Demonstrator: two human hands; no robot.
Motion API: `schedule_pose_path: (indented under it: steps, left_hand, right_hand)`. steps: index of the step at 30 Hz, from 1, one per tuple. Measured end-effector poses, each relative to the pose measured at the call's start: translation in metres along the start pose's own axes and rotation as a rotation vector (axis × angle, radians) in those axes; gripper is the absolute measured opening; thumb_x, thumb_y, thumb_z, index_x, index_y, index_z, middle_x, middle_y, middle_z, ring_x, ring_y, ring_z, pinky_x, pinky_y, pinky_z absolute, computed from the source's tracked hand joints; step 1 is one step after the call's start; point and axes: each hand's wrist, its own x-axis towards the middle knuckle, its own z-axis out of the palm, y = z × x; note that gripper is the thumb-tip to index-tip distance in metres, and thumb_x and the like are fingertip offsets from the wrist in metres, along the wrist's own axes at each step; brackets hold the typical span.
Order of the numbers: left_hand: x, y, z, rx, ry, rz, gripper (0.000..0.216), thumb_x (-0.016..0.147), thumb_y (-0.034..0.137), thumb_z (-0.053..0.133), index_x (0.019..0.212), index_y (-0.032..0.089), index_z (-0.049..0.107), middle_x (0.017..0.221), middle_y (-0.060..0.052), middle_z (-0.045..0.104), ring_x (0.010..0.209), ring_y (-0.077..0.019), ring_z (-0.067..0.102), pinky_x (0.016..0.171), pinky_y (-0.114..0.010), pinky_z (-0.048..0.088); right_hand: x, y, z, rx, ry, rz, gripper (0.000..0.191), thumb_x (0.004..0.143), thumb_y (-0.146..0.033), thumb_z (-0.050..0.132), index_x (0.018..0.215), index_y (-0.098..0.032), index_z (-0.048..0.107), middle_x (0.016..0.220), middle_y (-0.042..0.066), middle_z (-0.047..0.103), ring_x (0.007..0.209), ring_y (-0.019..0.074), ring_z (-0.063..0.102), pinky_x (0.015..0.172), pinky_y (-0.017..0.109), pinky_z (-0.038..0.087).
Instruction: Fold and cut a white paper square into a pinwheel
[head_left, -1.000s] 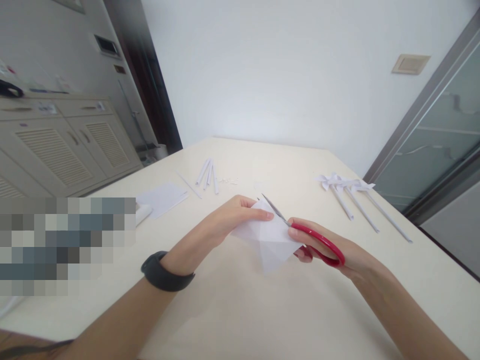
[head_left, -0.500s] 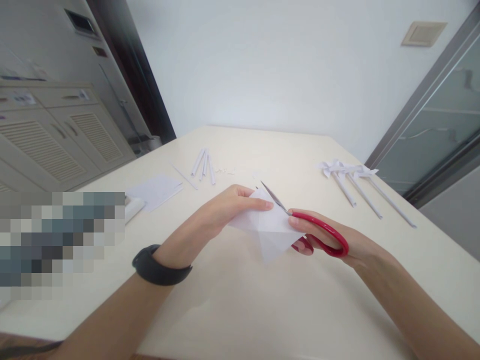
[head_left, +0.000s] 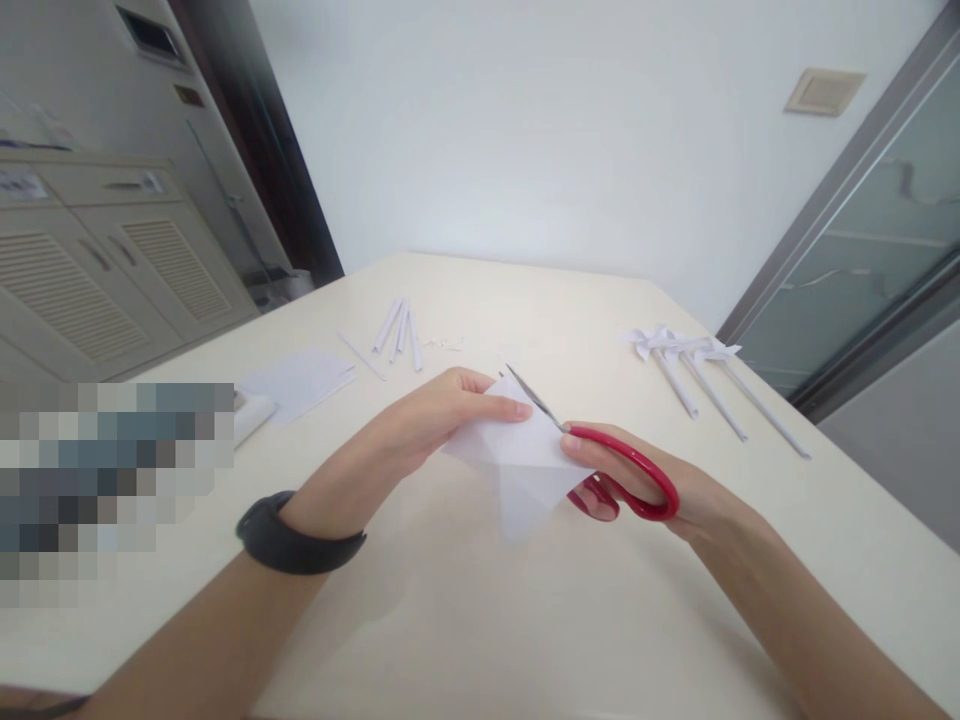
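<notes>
A plain white wall (head_left: 555, 130) is faced by a smooth, pale table (head_left: 525, 620). Held above it, a creased paper sheet (head_left: 525, 475) is pinched near its upper corner between thumb and fingers of the left hand (head_left: 420, 425). It is probably light, floppy and easily torn, best steadied close to the blades. Red-handled scissors (head_left: 626, 452) are gripped by curled fingers of the right hand (head_left: 616, 467).

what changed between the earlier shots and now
Only the viewpoint shifted slightly, so the scene sits higher and further left in view; nothing was picked up or let go. The left hand still holds the white paper, the right hand the red-handled scissors; paper pinwheels and rolled paper sticks stayed put.
</notes>
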Motion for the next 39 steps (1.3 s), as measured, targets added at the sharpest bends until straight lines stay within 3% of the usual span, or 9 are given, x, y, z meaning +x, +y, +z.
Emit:
schedule_pose_path:
  steps: [12,18,21,23,26,29,32,36,39]
  left_hand:
    - [-0.001,-0.004,-0.002,0.086,0.069,0.013,0.026,0.065,0.041,0.070,0.069,0.016,0.065,0.065,-0.002,0.061,0.055,-0.0137,0.054,0.049,-0.024,0.035]
    - [-0.001,0.000,-0.001,0.054,0.018,0.010,0.021,0.069,0.036,0.068,0.063,0.016,0.064,0.060,0.000,0.059,0.053,-0.0111,0.051,0.049,-0.022,0.033]
    - [-0.001,0.000,-0.002,0.139,0.022,0.015,0.026,0.067,0.038,0.069,0.056,0.017,0.060,0.054,0.002,0.054,0.048,-0.0097,0.047,0.045,-0.022,0.028]
    - [-0.001,0.000,-0.002,0.191,0.001,0.019,0.026,0.066,0.040,0.069,0.058,0.017,0.062,0.056,0.001,0.056,0.049,-0.0105,0.049,0.045,-0.021,0.029]
    - [-0.004,0.002,-0.001,0.247,-0.068,-0.016,0.023,0.066,0.042,0.067,0.065,0.019,0.067,0.062,-0.001,0.062,0.052,-0.0135,0.055,0.045,-0.021,0.033]
    - [-0.006,0.003,0.002,0.288,-0.166,-0.025,0.022,0.067,0.041,0.066,0.064,0.019,0.067,0.063,-0.002,0.064,0.051,-0.0144,0.056,0.043,-0.021,0.036]
    - [-0.006,0.001,0.003,0.340,-0.187,0.000,0.023,0.067,0.041,0.066,0.060,0.019,0.065,0.060,-0.001,0.062,0.048,-0.0136,0.054,0.039,-0.020,0.035]
    - [-0.003,-0.002,0.002,0.369,-0.205,-0.037,0.025,0.067,0.042,0.065,0.060,0.019,0.063,0.058,-0.001,0.061,0.048,-0.0144,0.056,0.039,-0.020,0.036]
    - [-0.002,-0.004,0.003,0.402,-0.213,-0.023,0.025,0.067,0.042,0.065,0.061,0.018,0.064,0.060,-0.001,0.061,0.049,-0.0144,0.056,0.041,-0.020,0.036]
  right_hand:
    - [0.003,0.003,0.007,0.073,-0.040,-0.006,0.034,0.086,-0.040,0.051,0.060,-0.020,0.040,0.046,-0.005,0.043,0.043,0.0088,0.036,0.046,0.026,0.022]
    - [0.004,0.005,-0.002,0.104,-0.008,-0.067,0.037,0.088,-0.043,0.044,0.060,-0.020,0.038,0.047,-0.006,0.038,0.043,0.0085,0.030,0.047,0.026,0.024]
    - [0.010,0.015,-0.018,-0.052,0.085,-0.020,0.038,0.086,-0.046,0.047,0.060,-0.019,0.041,0.053,-0.004,0.043,0.047,0.0094,0.036,0.048,0.026,0.028]
    - [0.014,0.023,-0.027,-0.222,0.258,0.044,0.031,0.080,-0.048,0.056,0.069,-0.020,0.047,0.060,-0.001,0.050,0.052,0.0114,0.041,0.049,0.026,0.029]
    - [0.020,0.031,-0.030,-0.525,0.407,0.132,0.028,0.077,-0.048,0.059,0.080,-0.021,0.052,0.077,0.004,0.059,0.062,0.0166,0.049,0.051,0.028,0.033]
    - [0.024,0.035,-0.022,-0.720,0.437,0.083,0.020,0.081,-0.042,0.054,0.081,-0.022,0.054,0.086,0.007,0.060,0.072,0.0211,0.053,0.057,0.030,0.036]
    - [0.025,0.036,-0.015,-0.850,0.425,0.006,0.017,0.083,-0.037,0.051,0.078,-0.021,0.057,0.091,0.009,0.056,0.078,0.0224,0.053,0.064,0.033,0.038]
    - [0.024,0.030,-0.013,-0.864,0.461,-0.042,0.019,0.085,-0.032,0.050,0.077,-0.019,0.061,0.099,0.010,0.054,0.084,0.0219,0.054,0.073,0.034,0.038]
    - [0.020,0.019,-0.010,-0.625,0.398,-0.119,0.023,0.088,-0.037,0.046,0.084,-0.021,0.062,0.099,0.007,0.058,0.085,0.0198,0.055,0.071,0.031,0.039]
